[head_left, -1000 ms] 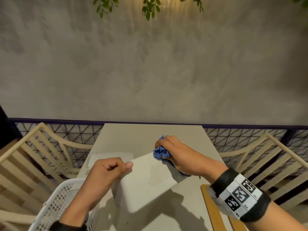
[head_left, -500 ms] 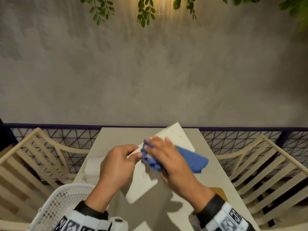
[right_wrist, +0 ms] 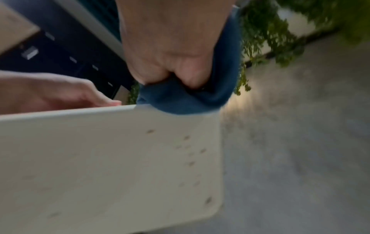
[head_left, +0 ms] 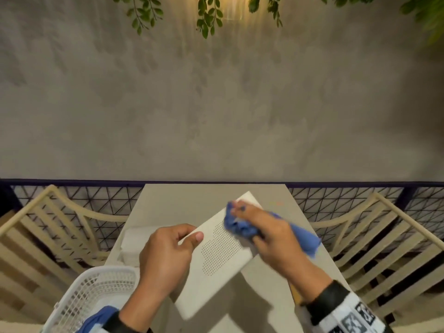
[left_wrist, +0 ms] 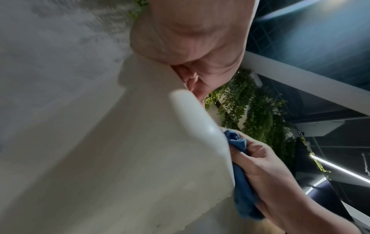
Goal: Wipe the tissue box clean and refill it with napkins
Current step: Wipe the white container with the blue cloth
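A white tissue box point(head_left: 216, 258) with a dotted pattern on its face is held tilted above the table point(head_left: 182, 203). My left hand point(head_left: 168, 253) grips its left edge, thumb on the face. My right hand point(head_left: 262, 227) holds a bunched blue cloth point(head_left: 240, 227) and presses it on the box's upper right part. In the left wrist view the box point(left_wrist: 130, 158) fills the frame, with the cloth point(left_wrist: 240, 182) at its right side. In the right wrist view the cloth point(right_wrist: 190, 99) sits on the top edge of the box point(right_wrist: 110, 158). A stack of white napkins point(head_left: 132, 243) lies on the table to the left.
A white plastic basket point(head_left: 91, 296) stands at the near left, with something blue by its near rim. Cream slatted chairs point(head_left: 43, 236) flank the table on both sides. A dark mesh railing point(head_left: 96, 198) and a grey wall lie beyond the table's far edge.
My right hand with the cloth has swept from the middle of the box's face towards its far right end. The box stays tilted in my left hand.
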Motion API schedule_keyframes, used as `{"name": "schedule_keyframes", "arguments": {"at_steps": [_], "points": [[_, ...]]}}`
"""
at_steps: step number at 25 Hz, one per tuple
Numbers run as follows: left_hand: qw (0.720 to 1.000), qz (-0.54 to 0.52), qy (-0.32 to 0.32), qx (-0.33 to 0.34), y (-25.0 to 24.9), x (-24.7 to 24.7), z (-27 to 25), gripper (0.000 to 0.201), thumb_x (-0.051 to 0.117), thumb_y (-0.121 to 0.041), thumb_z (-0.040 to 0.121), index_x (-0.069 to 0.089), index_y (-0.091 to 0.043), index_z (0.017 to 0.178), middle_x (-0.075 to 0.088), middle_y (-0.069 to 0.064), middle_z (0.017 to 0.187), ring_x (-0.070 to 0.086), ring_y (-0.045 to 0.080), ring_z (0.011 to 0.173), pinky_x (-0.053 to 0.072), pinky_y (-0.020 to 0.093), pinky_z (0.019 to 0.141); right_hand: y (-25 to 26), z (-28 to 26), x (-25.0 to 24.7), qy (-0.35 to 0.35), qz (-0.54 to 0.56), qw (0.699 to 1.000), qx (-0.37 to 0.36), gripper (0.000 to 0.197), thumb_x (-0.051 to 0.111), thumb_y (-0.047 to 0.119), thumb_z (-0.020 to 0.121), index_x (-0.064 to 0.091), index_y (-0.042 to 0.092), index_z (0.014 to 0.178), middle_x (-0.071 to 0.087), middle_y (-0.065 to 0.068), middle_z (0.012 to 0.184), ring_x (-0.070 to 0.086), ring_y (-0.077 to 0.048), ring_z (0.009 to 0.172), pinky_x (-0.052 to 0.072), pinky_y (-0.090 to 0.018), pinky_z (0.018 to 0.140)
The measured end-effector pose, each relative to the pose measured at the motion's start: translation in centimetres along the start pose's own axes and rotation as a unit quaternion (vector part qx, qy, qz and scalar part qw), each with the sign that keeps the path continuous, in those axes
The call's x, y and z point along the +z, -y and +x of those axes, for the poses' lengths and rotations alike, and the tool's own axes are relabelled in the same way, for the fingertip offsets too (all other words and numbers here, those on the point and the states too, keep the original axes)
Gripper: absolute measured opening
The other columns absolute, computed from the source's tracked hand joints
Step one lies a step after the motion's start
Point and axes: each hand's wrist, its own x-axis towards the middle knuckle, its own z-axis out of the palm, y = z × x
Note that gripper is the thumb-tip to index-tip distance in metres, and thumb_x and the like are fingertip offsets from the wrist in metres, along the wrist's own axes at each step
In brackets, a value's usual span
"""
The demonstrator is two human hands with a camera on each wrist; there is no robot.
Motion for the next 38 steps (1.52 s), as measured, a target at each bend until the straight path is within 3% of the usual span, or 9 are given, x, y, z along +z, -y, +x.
{"name": "schedule_keyframes", "arguments": {"at_steps": [2, 6, 10, 14, 16, 22, 27, 34, 38], "points": [[0.999, 0.032, -0.005, 0.005, 0.0, 0.4, -0.2, 0.021, 0.064, -0.031, 0.082, 0.066, -0.037, 0.062, 0.072, -0.011, 0.066, 0.065, 0.013, 0.071, 0.047, 0.03, 0.063, -0.4, 1.4, -0.2, -0.06, -0.001, 0.993, 0.098, 0.04, 0.059, -0.007, 0.077, 0.065, 0.007, 0.114, 0.056, 0.006, 0.121, 0.051, 0.002, 0.117, 0.036, -0.009, 0.1], [0.999, 0.035, -0.033, -0.001, 0.0, 0.0, 0.4, 0.027, 0.064, -0.03, 0.082, 0.061, -0.041, 0.057, 0.071, -0.006, 0.064, 0.064, 0.02, 0.07, 0.048, 0.034, 0.064, 2.4, 1.8, 2.8, 0.022, 0.048, 0.999, 0.011, 0.04, 0.05, -0.003, 0.076, 0.064, 0.002, 0.113, 0.057, -0.004, 0.123, 0.043, 0.006, 0.121, 0.03, -0.006, 0.103], [0.998, 0.053, -0.041, -0.001, 0.0, 0.3, 0.0, 0.028, 0.063, -0.032, 0.083, 0.059, -0.041, 0.057, 0.069, -0.009, 0.064, 0.062, 0.017, 0.07, 0.046, 0.031, 0.062, 0.4, 2.8, 1.0, -0.055, 0.012, 0.988, 0.145, 0.048, 0.054, -0.015, 0.076, 0.064, 0.008, 0.116, 0.063, -0.005, 0.121, 0.054, -0.01, 0.115, 0.034, -0.003, 0.096], [0.998, 0.055, -0.031, -0.011, 0.3, 0.3, 0.2, 0.025, 0.063, -0.033, 0.083, 0.06, -0.039, 0.059, 0.066, -0.006, 0.058, 0.06, 0.019, 0.066, 0.041, 0.029, 0.058, 2.2, 1.5, 2.8, 0.038, 0.046, 0.998, 0.038, 0.038, 0.053, -0.006, 0.077, 0.064, 0.001, 0.112, 0.055, 0.003, 0.12, 0.045, 0.009, 0.119, 0.027, 0.001, 0.098], [0.997, 0.067, -0.027, 0.0, 0.2, 0.5, -0.3, 0.021, 0.062, -0.033, 0.083, 0.062, -0.038, 0.063, 0.065, -0.01, 0.058, 0.059, 0.015, 0.065, 0.041, 0.027, 0.057, 0.5, 2.6, 1.3, -0.025, 0.037, 0.992, 0.118, 0.039, 0.054, -0.01, 0.077, 0.065, 0.003, 0.112, 0.053, 0.009, 0.116, 0.053, 0.003, 0.115, 0.027, 0.007, 0.091], [0.999, 0.013, -0.036, -0.02, 0.9, -0.3, 0.5, 0.02, 0.067, -0.029, 0.081, 0.066, -0.038, 0.063, 0.071, -0.001, 0.063, 0.065, 0.026, 0.072, 0.051, 0.038, 0.068, 2.3, -2.8, 3.2, 0.049, 0.064, 0.994, -0.069, 0.028, 0.048, 0.006, 0.09, 0.059, 0.006, 0.115, 0.058, -0.002, 0.125, 0.047, -0.007, 0.126, 0.033, -0.022, 0.109], [0.999, 0.036, -0.006, 0.004, 0.0, 0.4, -0.2, 0.028, 0.063, -0.03, 0.083, 0.062, -0.04, 0.057, 0.073, -0.005, 0.069, 0.066, 0.021, 0.074, 0.052, 0.038, 0.069, 0.1, 0.0, 0.7, -0.077, 0.012, 0.996, 0.044, 0.037, 0.053, -0.005, 0.077, 0.064, 0.002, 0.112, 0.054, 0.007, 0.122, 0.039, 0.018, 0.121, 0.035, -0.011, 0.103], [0.993, -0.095, 0.008, -0.069, 1.2, 0.1, 0.7, 0.009, 0.068, -0.035, 0.072, 0.073, -0.03, 0.066, 0.075, 0.006, 0.069, 0.068, 0.035, 0.076, 0.053, 0.054, 0.08, 3.1, -1.6, 0.6, 0.162, -0.243, 0.943, -0.157, 0.045, 0.043, 0.021, 0.088, 0.04, 0.028, 0.132, 0.047, 0.001, 0.142, 0.029, -0.023, 0.136, 0.01, -0.042, 0.114], [0.995, -0.083, 0.028, -0.046, 1.1, -0.2, 0.8, 0.014, 0.066, -0.028, 0.079, 0.071, -0.025, 0.066, 0.071, 0.009, 0.063, 0.058, 0.025, 0.062, 0.052, 0.052, 0.077, 3.1, -1.1, -0.8, 0.24, -0.264, 0.907, -0.223, 0.039, 0.043, 0.024, 0.088, 0.045, 0.033, 0.127, 0.036, 0.002, 0.148, 0.032, -0.026, 0.136, 0.031, -0.049, 0.108]]}}
